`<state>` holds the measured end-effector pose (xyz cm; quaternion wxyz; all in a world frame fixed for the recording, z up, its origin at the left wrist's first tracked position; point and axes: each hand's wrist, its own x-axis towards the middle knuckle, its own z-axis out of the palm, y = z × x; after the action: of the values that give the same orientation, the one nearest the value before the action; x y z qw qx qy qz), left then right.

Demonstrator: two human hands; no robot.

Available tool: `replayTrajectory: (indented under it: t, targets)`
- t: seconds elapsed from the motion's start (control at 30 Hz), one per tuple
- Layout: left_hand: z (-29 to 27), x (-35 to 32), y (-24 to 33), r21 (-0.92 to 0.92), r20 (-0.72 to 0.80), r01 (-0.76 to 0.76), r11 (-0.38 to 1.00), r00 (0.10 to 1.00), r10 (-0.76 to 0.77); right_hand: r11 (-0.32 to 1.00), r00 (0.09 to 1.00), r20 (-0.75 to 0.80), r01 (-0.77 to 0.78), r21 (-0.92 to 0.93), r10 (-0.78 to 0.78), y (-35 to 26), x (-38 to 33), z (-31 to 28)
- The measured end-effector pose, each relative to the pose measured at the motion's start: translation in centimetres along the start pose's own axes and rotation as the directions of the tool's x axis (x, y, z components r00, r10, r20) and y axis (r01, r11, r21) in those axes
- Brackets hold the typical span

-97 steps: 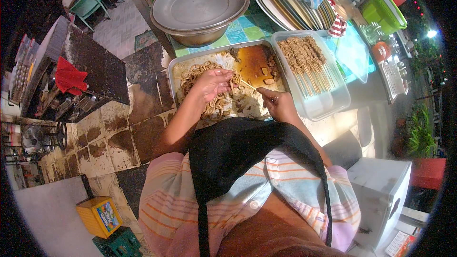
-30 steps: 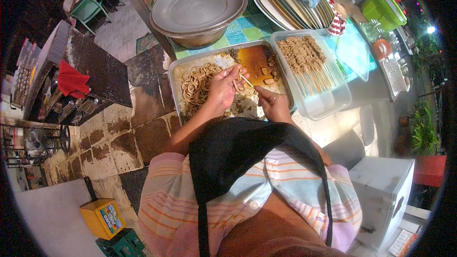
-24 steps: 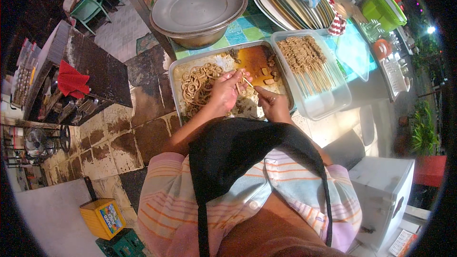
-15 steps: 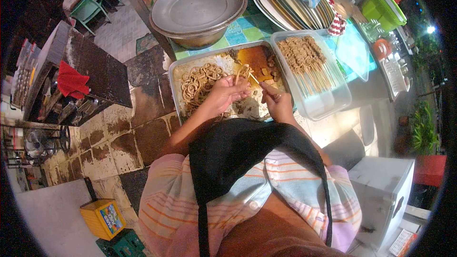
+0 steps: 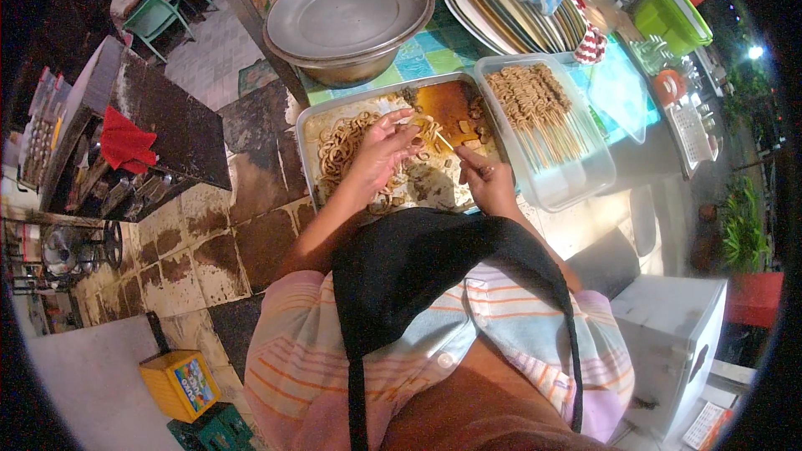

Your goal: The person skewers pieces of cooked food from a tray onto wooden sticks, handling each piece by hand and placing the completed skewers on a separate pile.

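My right hand grips a thin wooden skewer by its lower end, tilted up to the left. Pale brown, loopy pieces, which look like intestine, are bunched on the skewer's upper end. Beside them is my left hand, its fingers stretched and apart; whether the fingertips touch the bunched pieces I cannot tell. Both hands are over a wide metal tray. A heap of loose coiled pieces lies in its left part, partly behind my left hand. Brown liquid pools at the tray's far right.
Right of the tray, a clear plastic container holds rows of filled skewers. Behind stand a big metal pot with a lid and a rack of plates with a blue cloth on top. A red cloth hangs on the dark stand at left.
My left hand has shifted slightly left, its fingers loosening from the looped piece they held. That piece now sits bunched at the skewer's end. My right hand keeps its grip, almost unmoved.
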<state>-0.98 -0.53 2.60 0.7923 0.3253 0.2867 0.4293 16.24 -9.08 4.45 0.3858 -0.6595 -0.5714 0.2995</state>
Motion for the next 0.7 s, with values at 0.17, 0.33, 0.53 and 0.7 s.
replayTrajectory:
  t: [0.17, 0.33, 0.53, 0.7]
  targets:
    - [0.1, 1.2, 0.4, 0.383, 0.125, -0.231, 0.894, 0.972, 0.198, 0.999, 0.999, 0.006, 0.043, 0.003, -0.043, 0.3, -0.1, 0.2]
    - [0.8, 1.3, 1.2, 0.511, 0.096, -0.224, 0.830, 0.974, 0.204, 0.999, 0.999, 0.034, 0.033, -0.037, -0.032, -0.2, -0.1, 0.0]
    - [0.6, 1.4, 1.4, 0.643, 0.128, -0.282, 0.713, 0.956, 0.263, 0.994, 0.997, 0.050, 0.060, -0.092, -0.055, -0.3, -0.2, -0.1]
    - [0.6, 1.4, 1.5, 0.626, 0.144, -0.331, 0.706, 0.939, 0.313, 0.995, 0.997, 0.043, 0.064, -0.081, -0.061, -0.2, -0.2, -0.2]
